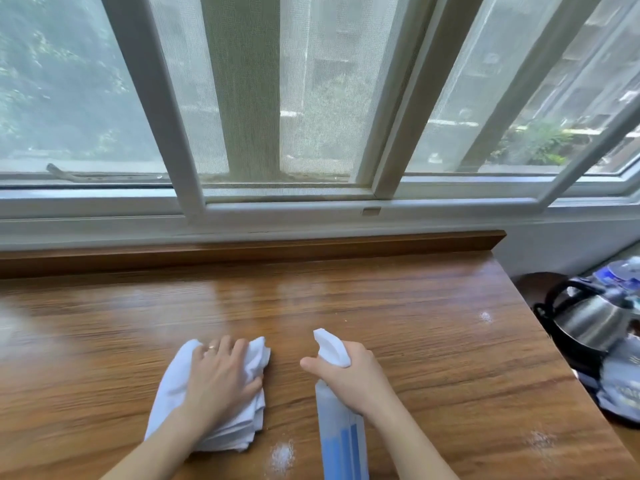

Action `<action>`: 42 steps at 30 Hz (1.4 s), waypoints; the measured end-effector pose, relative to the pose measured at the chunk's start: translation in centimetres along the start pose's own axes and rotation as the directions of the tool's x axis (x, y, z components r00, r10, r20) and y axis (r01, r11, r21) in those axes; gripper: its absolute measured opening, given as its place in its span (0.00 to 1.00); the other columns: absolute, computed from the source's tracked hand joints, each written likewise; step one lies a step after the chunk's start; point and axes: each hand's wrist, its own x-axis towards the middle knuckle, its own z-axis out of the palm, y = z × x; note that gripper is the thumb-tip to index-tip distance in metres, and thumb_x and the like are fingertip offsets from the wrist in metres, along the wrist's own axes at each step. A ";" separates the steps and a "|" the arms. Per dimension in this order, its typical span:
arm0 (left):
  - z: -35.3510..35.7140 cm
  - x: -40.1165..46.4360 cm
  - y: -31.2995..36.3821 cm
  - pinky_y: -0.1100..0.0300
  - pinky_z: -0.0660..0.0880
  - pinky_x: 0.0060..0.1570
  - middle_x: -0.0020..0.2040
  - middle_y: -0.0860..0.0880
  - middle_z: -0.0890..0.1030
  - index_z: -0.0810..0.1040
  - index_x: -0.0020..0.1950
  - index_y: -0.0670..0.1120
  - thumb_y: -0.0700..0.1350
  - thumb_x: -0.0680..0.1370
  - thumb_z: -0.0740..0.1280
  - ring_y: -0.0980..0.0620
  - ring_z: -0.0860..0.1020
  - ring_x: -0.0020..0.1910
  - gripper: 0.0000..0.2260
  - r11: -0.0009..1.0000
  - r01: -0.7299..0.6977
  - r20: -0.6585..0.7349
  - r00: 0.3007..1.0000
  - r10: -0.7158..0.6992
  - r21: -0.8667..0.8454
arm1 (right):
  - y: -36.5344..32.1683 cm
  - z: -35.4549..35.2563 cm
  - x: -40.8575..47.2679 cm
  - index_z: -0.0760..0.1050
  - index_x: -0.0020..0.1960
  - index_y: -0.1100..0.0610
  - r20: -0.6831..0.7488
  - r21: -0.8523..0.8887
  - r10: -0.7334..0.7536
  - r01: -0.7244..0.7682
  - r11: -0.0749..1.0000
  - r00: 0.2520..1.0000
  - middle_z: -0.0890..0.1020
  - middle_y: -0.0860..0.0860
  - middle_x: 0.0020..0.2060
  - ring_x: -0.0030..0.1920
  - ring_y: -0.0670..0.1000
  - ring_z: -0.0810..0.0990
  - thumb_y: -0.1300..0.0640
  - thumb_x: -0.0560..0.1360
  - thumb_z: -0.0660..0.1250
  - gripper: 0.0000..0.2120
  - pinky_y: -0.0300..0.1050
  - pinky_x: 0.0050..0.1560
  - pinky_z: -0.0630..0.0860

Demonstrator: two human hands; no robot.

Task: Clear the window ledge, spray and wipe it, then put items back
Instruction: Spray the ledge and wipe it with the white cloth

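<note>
We are at the spray-and-wipe step, by the look of it: the ledge [398, 306] is bare of items, and white foamy spots [282, 457] sit on the wood near its front edge and toward the right. Our left hand [221, 379] lies flat, fingers spread, pressing a folded white cloth [169, 396] onto the wood. Our right hand [356, 372] wraps the neck of the bottle [341, 434], its nozzle pointing away toward the window; the forefinger stretches out, though whether it rests on the trigger we cannot tell. To do this well, we should sweep the cloth in long strokes along the grain, gathering each wet spot before it dries, and keep the palm's pressure even so no streaks remain. The back strip under the window frame [277, 206] needs a pass too. To the right, beyond the ledge's end and lower down, a kettle [588, 323] and some blue-and-white packets [620, 386] wait, likely the things to return. Nothing blocks the cloth; only the bottle occupies one hand.
</note>
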 end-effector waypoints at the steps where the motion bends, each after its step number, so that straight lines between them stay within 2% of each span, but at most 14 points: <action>1: -0.1 0.4 0.0 0.49 0.69 0.39 0.40 0.48 0.75 0.75 0.44 0.47 0.61 0.66 0.61 0.43 0.77 0.37 0.18 1.000 -0.006 -0.008 1.000 0.006 -0.013 | 0.2 0.1 -0.2 0.72 0.39 0.59 -0.006 -0.005 0.012 -0.012 1.000 1.000 0.71 0.45 0.31 0.32 0.45 0.69 0.39 0.69 0.71 0.23 0.44 0.37 0.65; 4: -0.1 2.9 -0.1 0.48 0.70 0.38 0.40 0.48 0.76 0.73 0.43 0.48 0.61 0.67 0.59 0.42 0.78 0.38 0.17 1.000 0.003 0.003 1.000 -0.003 -0.019 | 0.7 0.6 -1.0 0.73 0.41 0.62 -0.017 -0.004 0.031 -0.031 1.000 0.999 0.71 0.46 0.32 0.33 0.46 0.69 0.39 0.69 0.72 0.25 0.45 0.38 0.65; 7: -0.1 6.3 -0.3 0.47 0.72 0.39 0.42 0.45 0.78 0.73 0.44 0.47 0.61 0.67 0.59 0.41 0.79 0.42 0.19 1.000 0.023 0.069 0.997 -0.023 -0.011 | 1.1 1.1 -2.1 0.73 0.40 0.58 -0.004 -0.002 0.050 -0.050 0.999 0.999 0.71 0.45 0.32 0.33 0.46 0.69 0.38 0.68 0.71 0.23 0.44 0.38 0.66; 10: -0.6 9.4 -0.4 0.43 0.72 0.50 0.52 0.44 0.78 0.75 0.52 0.47 0.62 0.72 0.63 0.41 0.76 0.54 0.20 0.997 0.079 0.162 0.984 -0.079 0.002 | 1.4 1.5 -3.2 0.70 0.36 0.52 -0.001 0.003 0.048 -0.048 0.999 0.999 0.70 0.45 0.29 0.31 0.45 0.68 0.39 0.69 0.72 0.19 0.43 0.37 0.65; 13: -0.7 10.9 0.2 0.42 0.68 0.60 0.62 0.45 0.74 0.71 0.62 0.48 0.62 0.76 0.61 0.42 0.71 0.63 0.22 0.991 0.134 0.233 0.963 -0.133 0.013 | 1.8 2.1 -4.4 0.69 0.36 0.51 -0.026 0.016 0.051 -0.051 0.999 0.998 0.70 0.43 0.28 0.30 0.44 0.68 0.40 0.69 0.72 0.19 0.41 0.35 0.64; 16: -0.7 10.3 0.7 0.43 0.68 0.61 0.62 0.44 0.74 0.70 0.63 0.49 0.63 0.77 0.60 0.41 0.71 0.63 0.22 0.990 0.135 0.207 0.969 -0.138 0.028 | 2.4 2.7 -5.3 0.71 0.37 0.53 -0.033 0.027 0.072 -0.072 0.997 0.997 0.70 0.44 0.28 0.29 0.43 0.68 0.40 0.69 0.72 0.18 0.41 0.35 0.64; 19: -0.8 8.8 0.9 0.44 0.67 0.58 0.60 0.45 0.76 0.72 0.61 0.49 0.63 0.75 0.62 0.41 0.73 0.62 0.22 0.998 0.053 0.197 0.979 -0.055 0.017 | 3.2 3.5 -6.1 0.71 0.37 0.52 -0.030 0.033 0.092 -0.091 0.995 0.995 0.71 0.44 0.29 0.30 0.43 0.68 0.39 0.69 0.72 0.17 0.40 0.35 0.65; 24: -0.7 4.8 1.4 0.46 0.71 0.50 0.49 0.44 0.80 0.77 0.52 0.48 0.63 0.70 0.64 0.40 0.78 0.50 0.21 0.994 -0.105 0.153 0.983 0.102 0.011 | 4.3 4.8 -7.0 0.72 0.37 0.51 -0.019 0.045 0.086 -0.085 0.995 0.996 0.72 0.45 0.30 0.31 0.44 0.69 0.39 0.69 0.72 0.17 0.41 0.36 0.65; 28: -0.9 2.7 2.0 0.46 0.71 0.49 0.47 0.45 0.79 0.77 0.50 0.48 0.62 0.69 0.64 0.41 0.78 0.49 0.19 0.993 -0.113 0.144 0.984 0.110 0.016 | 5.6 5.4 -7.8 0.73 0.36 0.52 0.013 0.025 0.070 -0.071 0.997 0.997 0.74 0.43 0.28 0.30 0.42 0.71 0.39 0.69 0.73 0.18 0.39 0.35 0.66; 31: -1.3 1.9 2.0 0.48 0.71 0.48 0.46 0.47 0.79 0.76 0.50 0.48 0.64 0.70 0.62 0.41 0.78 0.47 0.21 0.995 -0.096 0.162 0.982 0.096 -0.008 | 6.7 5.9 -8.4 0.73 0.39 0.57 0.019 -0.036 0.042 -0.041 0.999 0.999 0.73 0.44 0.30 0.32 0.44 0.70 0.37 0.66 0.71 0.23 0.41 0.36 0.65; 35: -1.5 0.6 2.3 0.47 0.69 0.53 0.50 0.46 0.78 0.77 0.55 0.47 0.64 0.72 0.63 0.41 0.77 0.53 0.23 0.996 -0.083 0.180 0.980 0.089 -0.036 | 7.5 5.6 -9.0 0.74 0.41 0.58 0.065 -0.068 0.021 -0.016 0.998 0.998 0.75 0.45 0.31 0.32 0.43 0.71 0.34 0.63 0.69 0.26 0.42 0.37 0.66; 37: -1.8 0.2 2.4 0.48 0.67 0.57 0.55 0.47 0.77 0.76 0.59 0.48 0.65 0.73 0.59 0.42 0.76 0.57 0.25 0.997 -0.073 0.202 0.976 0.078 -0.034 | 7.9 5.3 -9.1 0.72 0.38 0.58 0.081 -0.065 0.018 -0.013 0.998 0.997 0.73 0.45 0.30 0.31 0.44 0.70 0.34 0.63 0.70 0.26 0.42 0.36 0.65; 39: -2.2 0.0 2.6 0.49 0.63 0.62 0.60 0.49 0.75 0.73 0.64 0.49 0.64 0.77 0.60 0.44 0.73 0.62 0.23 0.997 -0.071 0.228 0.971 0.074 -0.018 | 8.3 5.2 -9.3 0.68 0.33 0.53 0.105 -0.071 0.012 -0.004 0.997 0.994 0.71 0.44 0.27 0.30 0.43 0.68 0.36 0.64 0.71 0.22 0.40 0.34 0.63; 42: -2.9 -0.2 2.7 0.40 0.57 0.69 0.65 0.49 0.73 0.70 0.66 0.51 0.63 0.78 0.61 0.45 0.69 0.67 0.22 0.999 -0.032 0.258 0.965 0.040 -0.039 | 8.9 5.4 -9.6 0.66 0.32 0.51 0.133 -0.117 0.012 0.003 0.993 0.991 0.69 0.44 0.26 0.28 0.44 0.66 0.38 0.65 0.71 0.21 0.40 0.32 0.62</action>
